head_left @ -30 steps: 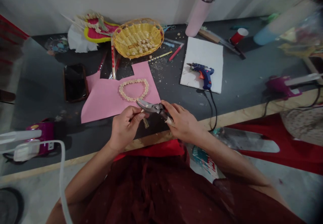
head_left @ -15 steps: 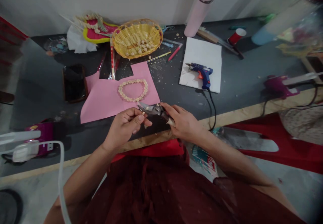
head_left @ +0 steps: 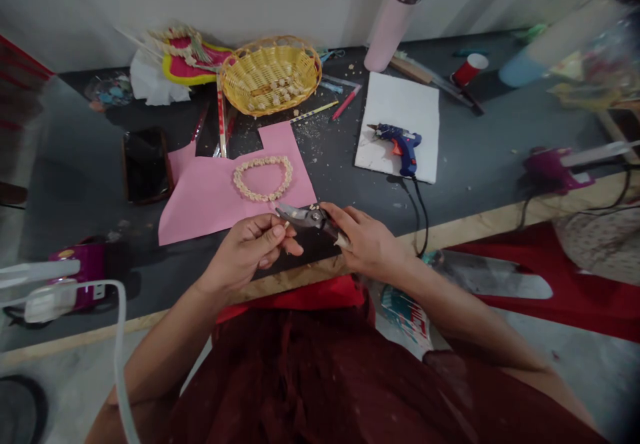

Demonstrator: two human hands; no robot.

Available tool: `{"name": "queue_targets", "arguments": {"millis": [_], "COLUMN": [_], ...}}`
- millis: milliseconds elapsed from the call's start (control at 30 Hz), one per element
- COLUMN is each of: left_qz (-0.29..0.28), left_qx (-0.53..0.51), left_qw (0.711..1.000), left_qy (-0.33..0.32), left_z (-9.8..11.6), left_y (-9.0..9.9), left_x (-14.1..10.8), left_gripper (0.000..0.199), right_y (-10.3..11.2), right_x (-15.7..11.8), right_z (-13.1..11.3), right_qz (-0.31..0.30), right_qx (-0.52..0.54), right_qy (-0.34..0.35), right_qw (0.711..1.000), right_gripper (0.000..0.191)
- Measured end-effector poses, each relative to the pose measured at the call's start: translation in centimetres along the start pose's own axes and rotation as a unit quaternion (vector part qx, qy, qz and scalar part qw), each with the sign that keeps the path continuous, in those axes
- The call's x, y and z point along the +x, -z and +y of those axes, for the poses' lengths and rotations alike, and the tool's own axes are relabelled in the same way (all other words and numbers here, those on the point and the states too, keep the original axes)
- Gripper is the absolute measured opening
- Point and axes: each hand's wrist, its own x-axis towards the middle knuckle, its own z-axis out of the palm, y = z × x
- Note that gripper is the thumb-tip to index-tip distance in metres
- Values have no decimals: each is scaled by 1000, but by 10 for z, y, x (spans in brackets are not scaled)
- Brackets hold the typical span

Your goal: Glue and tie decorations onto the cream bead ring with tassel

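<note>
My left hand point(head_left: 254, 244) pinches a small pale piece point(head_left: 287, 225) between thumb and forefinger, over the near edge of the dark table. My right hand point(head_left: 367, 241) is wrapped round the handles of metal cutters point(head_left: 313, 217), whose blades reach left to just above my left fingertips. Behind the blades, a ring of pale beads point(head_left: 240, 187) lies on a pink sheet point(head_left: 200, 197). A few pale bits lie near the cutters' pivot.
A yellow wicker basket point(head_left: 235, 84) holds pale pieces at the back. A blue glue gun point(head_left: 407, 147) rests on a white pad point(head_left: 375, 101). At left are a phone point(head_left: 147, 165) and a purple socket block point(head_left: 93, 271). A pink bottle point(head_left: 393, 21) stands behind.
The cutters and my right hand have shifted slightly right, so the blades sit a little further from my left fingertips. My left hand keeps its pinch.
</note>
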Motion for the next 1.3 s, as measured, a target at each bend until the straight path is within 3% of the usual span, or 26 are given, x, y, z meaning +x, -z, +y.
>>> {"name": "queue_targets", "arguments": {"millis": [67, 133, 200, 267, 400, 533, 667, 800, 933, 1033, 1100, 1167, 1300], "left_qz": [60, 115, 129, 99, 18, -5, 34, 53, 80, 128, 144, 120, -33], "left_qx": [100, 219, 281, 252, 94, 27, 92, 158, 242, 322, 336, 288, 60], "left_qw": [992, 964, 941, 952, 992, 998, 993, 978, 950, 917, 910, 934, 996], "left_qy": [-45, -100, -137, -141, -85, -49, -63, -125, -182, -196, -193, -173, -63], "left_z": [-5, -7, -6, -4, -2, -4, -7, -12, -12, -11, -10, -9, -3], "left_y": [-4, -7, -8, -8, -3, 0, -2, -3, -5, -6, -6, -5, 1], "left_x": [1, 1, 0, -2, -4, -4, 0, 3, 1, -2, -3, -5, -8], "left_gripper": [22, 16, 14, 18, 20, 21, 22, 24, 27, 26, 24, 24, 24], "right_y": [-2, -1, 2, 6, 10, 5, 0, 5, 12, 13, 12, 11, 12], "right_x": [-1, -1, -1, -1, -2, -3, -3, -2, 0, 0, -1, -1, -1], "right_z": [1, 1, -1, -2, -3, -3, -3, -4, -4, -3, -2, -1, -1], "right_qz": [0, -2, -9, -22, -31, -22, -39, -58, -62, -42, -25, -20, -36], "right_qx": [-19, -30, -30, -23, -18, -2, -8, 27, 51, 33, 6, -9, 15], "right_qy": [-16, -32, -37, -27, -7, -10, -34, -24, -21, -36, -47, -48, -3], "right_qw": [1000, 999, 999, 999, 999, 1000, 999, 998, 997, 998, 999, 999, 999], "right_gripper": [63, 62, 64, 65, 66, 68, 65, 60, 57, 62, 66, 67, 70]}}
